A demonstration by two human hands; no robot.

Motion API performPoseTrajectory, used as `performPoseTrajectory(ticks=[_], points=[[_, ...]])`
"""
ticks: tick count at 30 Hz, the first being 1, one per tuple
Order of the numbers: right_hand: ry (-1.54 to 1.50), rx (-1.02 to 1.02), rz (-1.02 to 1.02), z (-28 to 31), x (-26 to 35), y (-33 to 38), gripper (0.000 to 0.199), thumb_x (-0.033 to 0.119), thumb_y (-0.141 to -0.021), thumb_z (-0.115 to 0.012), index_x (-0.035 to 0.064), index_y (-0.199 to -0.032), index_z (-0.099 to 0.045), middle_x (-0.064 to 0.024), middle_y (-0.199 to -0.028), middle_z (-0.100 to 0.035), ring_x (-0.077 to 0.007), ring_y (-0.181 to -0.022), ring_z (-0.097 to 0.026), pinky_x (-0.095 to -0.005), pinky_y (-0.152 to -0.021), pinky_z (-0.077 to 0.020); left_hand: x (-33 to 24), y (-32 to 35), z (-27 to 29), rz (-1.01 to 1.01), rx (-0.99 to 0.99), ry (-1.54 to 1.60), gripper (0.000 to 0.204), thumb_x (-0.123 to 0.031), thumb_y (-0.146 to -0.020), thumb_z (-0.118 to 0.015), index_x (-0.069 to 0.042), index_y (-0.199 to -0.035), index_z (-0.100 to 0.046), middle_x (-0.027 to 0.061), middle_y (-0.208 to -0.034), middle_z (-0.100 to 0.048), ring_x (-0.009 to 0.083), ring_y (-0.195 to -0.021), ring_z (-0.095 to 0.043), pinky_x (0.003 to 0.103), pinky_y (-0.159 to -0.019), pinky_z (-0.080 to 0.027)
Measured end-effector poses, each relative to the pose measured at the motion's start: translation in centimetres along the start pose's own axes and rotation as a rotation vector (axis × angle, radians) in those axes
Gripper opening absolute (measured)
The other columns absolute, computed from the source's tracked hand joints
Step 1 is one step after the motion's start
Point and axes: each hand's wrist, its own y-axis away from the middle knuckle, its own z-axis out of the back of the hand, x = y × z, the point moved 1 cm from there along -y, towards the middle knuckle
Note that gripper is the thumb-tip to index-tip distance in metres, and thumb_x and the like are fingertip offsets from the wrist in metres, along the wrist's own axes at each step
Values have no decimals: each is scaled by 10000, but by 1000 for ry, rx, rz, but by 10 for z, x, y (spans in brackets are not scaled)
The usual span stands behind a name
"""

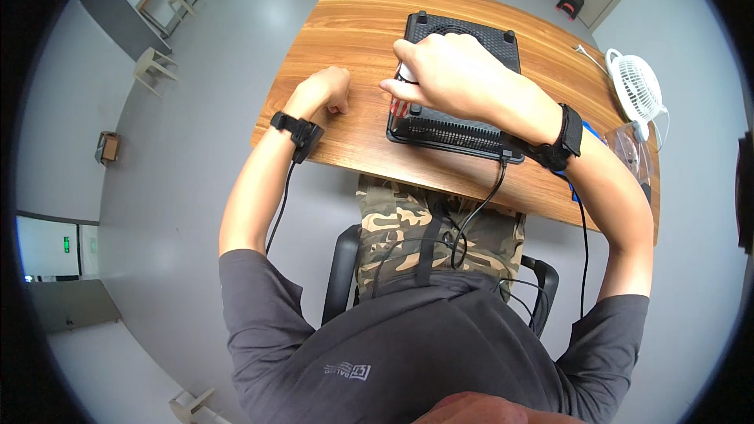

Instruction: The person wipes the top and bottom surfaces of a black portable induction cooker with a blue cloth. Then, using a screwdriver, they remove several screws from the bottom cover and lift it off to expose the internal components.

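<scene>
Underside up on the wooden table lies a black induction cooker, with small feet at its corners and a round vent partly covered by my arm. My right hand is over its left part, closed around a small white thing with a dark band. Below those fingers a red-and-white striped part shows at the cooker's left edge; whether it belongs to the held thing I cannot tell. To the left, my left hand rests on the tabletop with curled fingers, apart from the cooker. What it holds, if anything, is hidden.
A white fan with a cord is at the table's right edge. Beside my right forearm lie a clear plastic bag and something blue. A black cable hangs from the cooker's near edge over my lap.
</scene>
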Motion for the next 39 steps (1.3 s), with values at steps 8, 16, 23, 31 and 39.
performPoseTrajectory(ticks=[8,16,23,31,39], points=[[69,14,1,-9,1,-9,425,408,-970,-641,-10,-896,-643,-165,-701,-694,-341,-677,-718,-417,-636,-590,4,-18,4,6,115,-36,316,-203,-763,-879,44,-904,-740,137,-842,-764,249,-789,-743,393,-655,-590],[94,49,-8,-11,5,-13,433,426,-966,-640,-4,-915,-640,-164,-707,-695,-339,-677,-717,-415,-623,-587,23,-9,-2,-59,22,10,371,-331,-738,-894,-10,-861,-756,117,-811,-752,281,-755,-707,431,-679,-568],[109,30,23,-19,6,-15,502,481,-977,-614,-14,-898,-594,-191,-685,-668,-377,-683,-696,-444,-645,-575,6,26,7,-374,-142,258,252,-216,-760,-859,-23,-867,-737,107,-777,-732,202,-733,-675,360,-689,-526],[132,71,-27,-16,8,-20,575,536,-965,-602,-34,-900,-630,-197,-666,-660,-372,-656,-700,-432,-625,-578,-39,52,7,-647,-214,460,227,-188,-820,-792,-8,-929,-707,79,-795,-711,180,-714,-610,350,-726,-512],[159,-95,-17,-24,8,-16,544,465,-949,-609,6,-681,-725,-191,-621,-667,-322,-601,-710,-399,-593,-590,-50,76,17,-716,-146,508,185,-155,-803,-781,-11,-879,-692,67,-833,-707,165,-763,-613,349,-727,-508]])
